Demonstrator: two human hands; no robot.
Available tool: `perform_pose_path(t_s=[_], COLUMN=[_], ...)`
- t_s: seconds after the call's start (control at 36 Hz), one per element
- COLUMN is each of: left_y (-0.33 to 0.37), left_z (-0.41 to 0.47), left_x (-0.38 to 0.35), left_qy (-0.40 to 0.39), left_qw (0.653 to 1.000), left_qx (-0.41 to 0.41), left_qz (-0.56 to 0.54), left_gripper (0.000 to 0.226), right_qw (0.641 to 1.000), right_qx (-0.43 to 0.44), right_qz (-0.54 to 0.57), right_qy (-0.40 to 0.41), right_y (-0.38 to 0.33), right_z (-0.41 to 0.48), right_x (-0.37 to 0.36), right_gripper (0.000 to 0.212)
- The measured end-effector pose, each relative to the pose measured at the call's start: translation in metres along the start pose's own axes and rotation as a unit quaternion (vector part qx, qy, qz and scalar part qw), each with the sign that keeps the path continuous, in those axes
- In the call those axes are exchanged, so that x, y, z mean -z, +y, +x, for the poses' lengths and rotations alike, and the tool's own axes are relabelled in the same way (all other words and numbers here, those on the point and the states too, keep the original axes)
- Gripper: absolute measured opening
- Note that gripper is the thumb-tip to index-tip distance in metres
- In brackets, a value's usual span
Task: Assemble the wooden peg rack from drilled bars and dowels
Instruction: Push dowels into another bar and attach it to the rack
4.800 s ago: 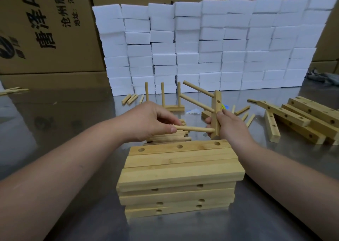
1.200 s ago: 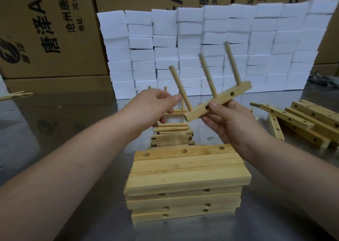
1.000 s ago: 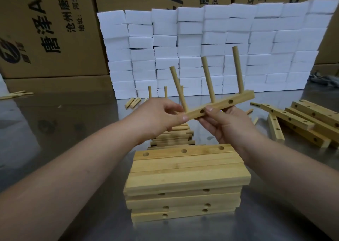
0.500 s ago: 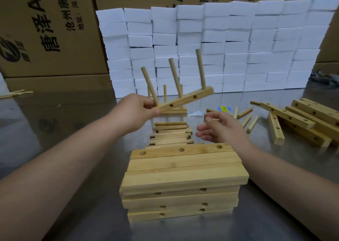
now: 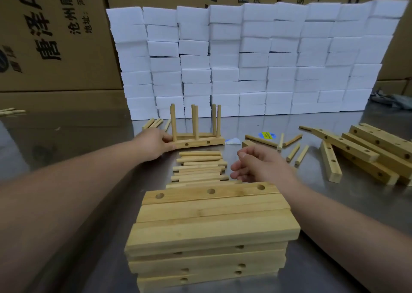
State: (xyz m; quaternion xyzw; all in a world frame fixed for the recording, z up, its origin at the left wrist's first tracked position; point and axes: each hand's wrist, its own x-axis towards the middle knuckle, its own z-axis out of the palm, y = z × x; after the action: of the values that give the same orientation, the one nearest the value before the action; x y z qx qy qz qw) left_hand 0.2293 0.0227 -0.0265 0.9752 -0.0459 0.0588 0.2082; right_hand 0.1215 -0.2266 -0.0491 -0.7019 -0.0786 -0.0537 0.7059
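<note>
A drilled bar with three upright dowels (image 5: 198, 142) stands on the steel table, right in front of another such rack. My left hand (image 5: 153, 144) holds its left end, fingers curled round the bar. My right hand (image 5: 260, 165) hovers with loosely curled fingers and holds nothing, just right of a pile of loose dowels (image 5: 200, 170). A stack of drilled bars (image 5: 209, 230) sits nearest me.
More drilled bars (image 5: 365, 152) lie heaped at the right, with scattered dowels (image 5: 289, 145) beside them. A wall of white foam blocks (image 5: 256, 60) stands at the back, before cardboard boxes (image 5: 51, 36). A few dowels (image 5: 153, 123) lie at the blocks' foot.
My left hand carried the finished rack forward and set it down upright beside the other rack. My right hand let go of it and drew back toward the dowel pile.
</note>
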Motion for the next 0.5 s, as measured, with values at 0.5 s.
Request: perform_pose_path(t_s=[0.5], left_y=[-0.008], left_z=[0.025], left_x=[-0.024], left_qy=[0.098], left_qw=[0.995], left_qx=[0.024], left_qz=[0.009], left_gripper=[0.031], right_qw=[0.999], right_qx=[0.000], right_qz=[-0.038], right_qy=[-0.005], right_y=[0.001], right_z=[-0.001], right_x=[0.001], right_gripper=[0.020])
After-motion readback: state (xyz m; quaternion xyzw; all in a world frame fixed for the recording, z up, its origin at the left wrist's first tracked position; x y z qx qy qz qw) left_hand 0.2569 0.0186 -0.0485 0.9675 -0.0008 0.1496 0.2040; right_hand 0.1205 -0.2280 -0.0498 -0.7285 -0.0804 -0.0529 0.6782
